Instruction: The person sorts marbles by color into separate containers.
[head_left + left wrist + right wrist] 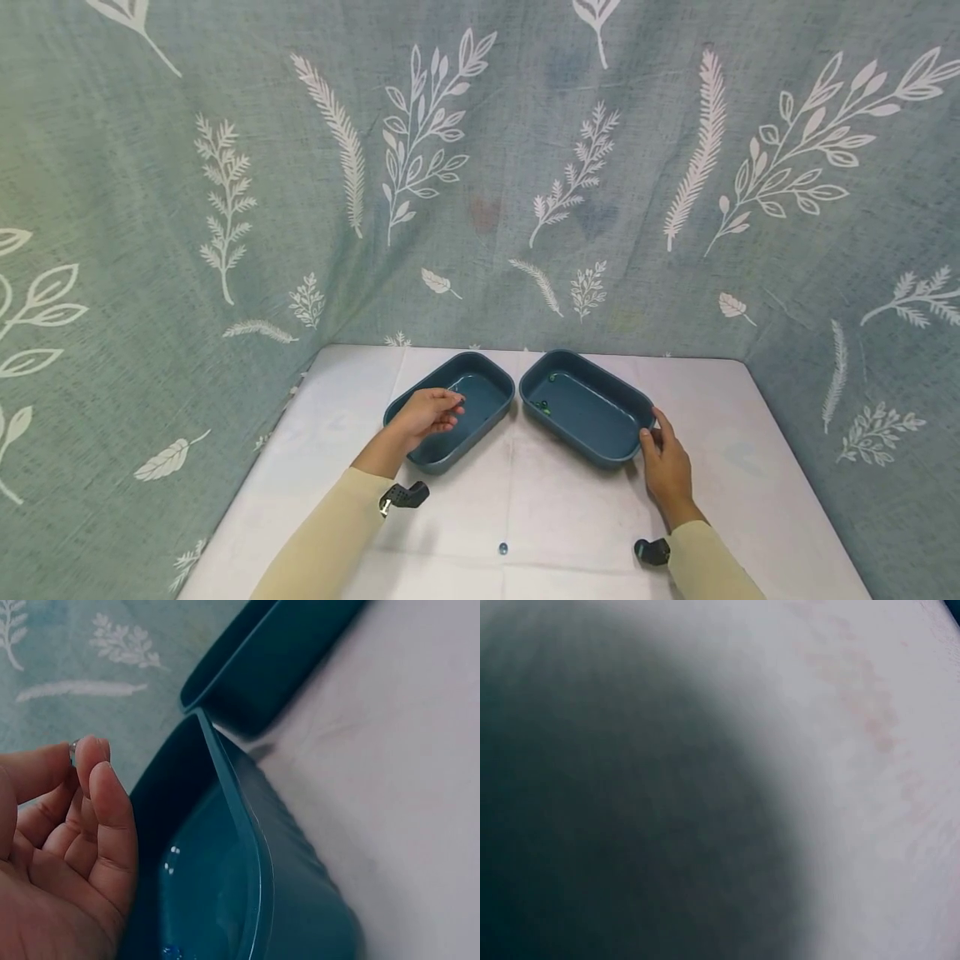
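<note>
My left hand [431,417] is over the left blue tray [442,464]. In the left wrist view its thumb and forefinger pinch a small shiny glass bead [73,752], mostly hidden by the fingertips. The other fingers are loosely curled. Small blue glints [172,951] show on that tray's floor. My right hand [670,471] holds the near right corner of the right blue tray [600,417], with thumb and fingers at its rim. Several small green beads [543,407] lie at that tray's left end. The right wrist view is a dark blur over white cloth.
One small blue bead [503,548] lies on the white tablecloth [570,517] near the front. Both trays stand close together at the back, angled apart toward the front. A leaf-patterned curtain [495,167] hangs behind and along both sides of the table.
</note>
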`<state>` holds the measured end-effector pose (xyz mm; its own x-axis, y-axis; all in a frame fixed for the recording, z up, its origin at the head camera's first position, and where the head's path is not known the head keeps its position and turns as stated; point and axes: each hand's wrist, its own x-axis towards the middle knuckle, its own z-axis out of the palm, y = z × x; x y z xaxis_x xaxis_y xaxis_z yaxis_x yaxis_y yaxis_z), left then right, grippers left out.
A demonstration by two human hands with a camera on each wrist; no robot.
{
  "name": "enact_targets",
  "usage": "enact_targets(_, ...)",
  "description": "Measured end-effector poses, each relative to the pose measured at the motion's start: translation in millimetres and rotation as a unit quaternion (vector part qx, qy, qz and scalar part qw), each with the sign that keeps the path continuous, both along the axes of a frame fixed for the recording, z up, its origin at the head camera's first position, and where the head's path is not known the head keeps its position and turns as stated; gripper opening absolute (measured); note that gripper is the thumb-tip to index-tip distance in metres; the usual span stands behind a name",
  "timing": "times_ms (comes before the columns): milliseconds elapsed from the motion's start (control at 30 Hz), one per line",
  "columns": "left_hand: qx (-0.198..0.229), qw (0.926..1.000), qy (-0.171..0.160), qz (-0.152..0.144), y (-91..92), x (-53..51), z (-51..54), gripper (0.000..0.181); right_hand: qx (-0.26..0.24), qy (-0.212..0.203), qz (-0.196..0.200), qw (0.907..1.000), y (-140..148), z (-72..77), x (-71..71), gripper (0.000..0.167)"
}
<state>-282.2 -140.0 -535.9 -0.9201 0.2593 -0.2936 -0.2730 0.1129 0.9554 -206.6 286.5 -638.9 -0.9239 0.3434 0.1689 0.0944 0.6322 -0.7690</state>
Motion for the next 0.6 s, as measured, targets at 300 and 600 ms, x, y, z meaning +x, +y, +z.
enact_targets(300,-0.006,0.9998,-0.016,0.013,2.7,-19.2,-10.0,0.036,0.000,0.014,0.009,0.9999,1.2,0.7,2.3,0.055)
enact_targets(600,-0.007,0.9981,-0.038,0.047,6.5,-35.2,-18.0,0.020,-0.001,0.005,0.005,1.0000,0.5,1.5,1.6,0.055)
